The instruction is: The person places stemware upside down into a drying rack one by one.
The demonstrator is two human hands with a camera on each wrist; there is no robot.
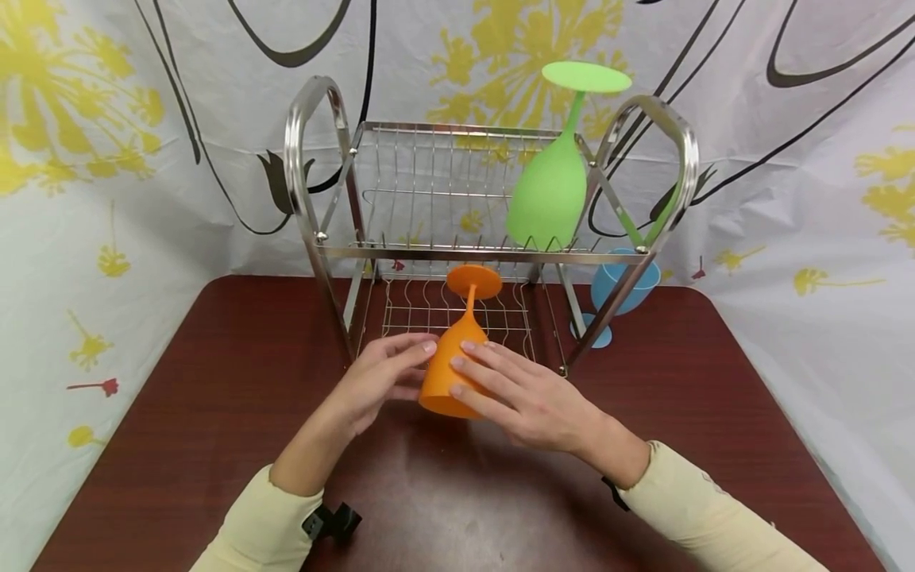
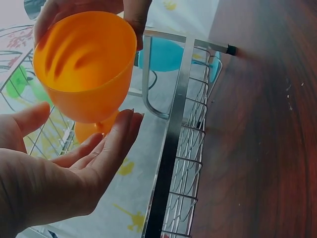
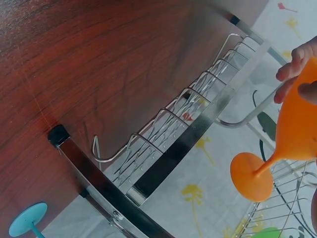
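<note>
An orange wine goblet [image 1: 452, 357] is held upside down in front of the dish rack, its round foot up and its wide mouth down. My right hand [image 1: 532, 401] grips the bowl from the right, fingers spread along its side. On the other side, my left hand [image 1: 379, 377] is at the bowl with loosely extended fingers. The left wrist view looks into the mouth of the orange goblet [image 2: 89, 64], and there the left hand [image 2: 74, 173] has its palm turned toward the bowl. In the right wrist view the foot and stem of the orange goblet [image 3: 251, 177] show.
A two-tier metal dish rack [image 1: 457, 255] stands at the back of the dark red table [image 1: 214, 445]. Upside down on its upper tier, at the right, is a green goblet [image 1: 550, 191]. A blue goblet [image 1: 608, 278] stands upright behind the rack's right leg. Patterned sheeting surrounds the table.
</note>
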